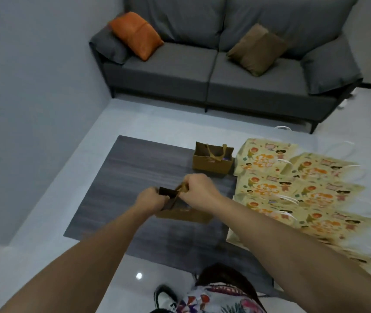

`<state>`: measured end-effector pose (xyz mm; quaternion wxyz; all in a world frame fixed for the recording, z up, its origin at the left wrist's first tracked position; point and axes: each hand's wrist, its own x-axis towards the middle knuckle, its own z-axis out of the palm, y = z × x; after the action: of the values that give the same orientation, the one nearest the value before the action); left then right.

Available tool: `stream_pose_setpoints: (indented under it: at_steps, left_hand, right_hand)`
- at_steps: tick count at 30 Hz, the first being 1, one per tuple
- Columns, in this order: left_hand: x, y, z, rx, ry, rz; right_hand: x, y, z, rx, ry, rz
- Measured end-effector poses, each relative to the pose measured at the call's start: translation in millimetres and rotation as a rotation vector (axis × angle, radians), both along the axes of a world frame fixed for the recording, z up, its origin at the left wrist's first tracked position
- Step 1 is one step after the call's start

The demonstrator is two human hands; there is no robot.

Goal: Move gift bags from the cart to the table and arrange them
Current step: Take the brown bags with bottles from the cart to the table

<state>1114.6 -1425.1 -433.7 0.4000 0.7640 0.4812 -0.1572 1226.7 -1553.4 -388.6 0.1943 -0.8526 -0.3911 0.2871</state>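
A small brown gift bag point(185, 214) stands on the dark low table point(123, 177), partly hidden by my hands. My left hand point(150, 197) grips the bag's top edge at its left side. My right hand point(199, 187) pinches the tan handle at the bag's top. A second brown gift bag point(212, 164) stands upright and open at the table's far right, apart from both hands. Several flat yellow printed gift bags point(293, 190) with white handles lie overlapping in rows over the table's right part.
A grey sofa point(225, 75) with an orange cushion point(137, 35) and a brown cushion point(256, 49) stands behind the table. A pale wall point(33, 86) runs along the left. My shoe point(165, 297) and patterned clothing show at the bottom edge.
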Motion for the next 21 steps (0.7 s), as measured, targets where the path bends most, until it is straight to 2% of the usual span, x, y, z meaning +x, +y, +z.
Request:
stream_pose_setpoints:
  at_steps: [9,21]
  left_hand:
    - [89,13,-41,-0.111,0.008,-0.007]
    - [144,26,-77,-0.082,0.117,-0.098]
  right_hand:
    - [84,20,-65,-0.114,-0.015,-0.030]
    - [166,35,-124,-0.191,0.026,-0.125]
